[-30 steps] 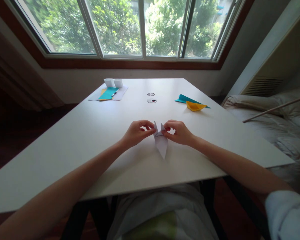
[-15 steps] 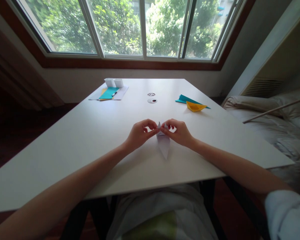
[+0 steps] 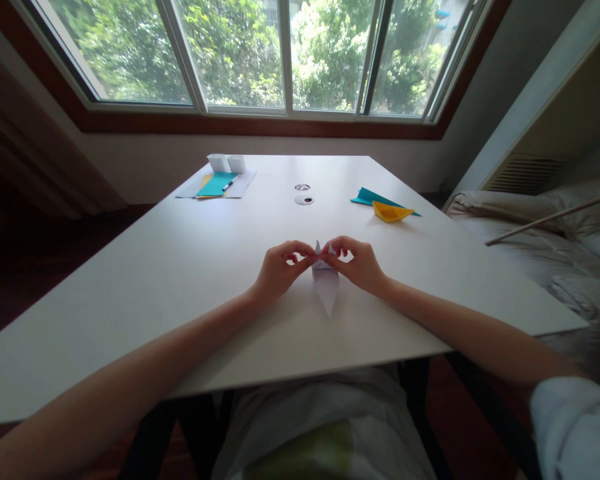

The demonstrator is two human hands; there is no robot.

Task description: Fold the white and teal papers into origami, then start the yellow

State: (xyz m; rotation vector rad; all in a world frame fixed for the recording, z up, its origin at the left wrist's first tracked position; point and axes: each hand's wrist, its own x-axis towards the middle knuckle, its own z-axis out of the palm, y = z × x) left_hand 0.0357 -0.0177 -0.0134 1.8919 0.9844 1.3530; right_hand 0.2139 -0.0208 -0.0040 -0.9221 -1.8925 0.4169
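Left hand (image 3: 279,270) and right hand (image 3: 359,265) both pinched shut on the top of a folded white paper (image 3: 325,285), thumb and forefinger tips closed on its two small upper flaps. Fingertips of the two hands nearly meet over the fold. Paper's long point runs down from the grip toward the person, lying on the white table (image 3: 180,267).

Two small white cups (image 3: 227,163) sit far beyond the grip to the left; contents can't be seen. Teal sheet (image 3: 217,185) just in front of them.

Yellow folded paper (image 3: 390,212) beyond the grip to the right, resting on a teal piece (image 3: 367,197). Both forearms stretched forward, wrists low on the table, knuckles up.
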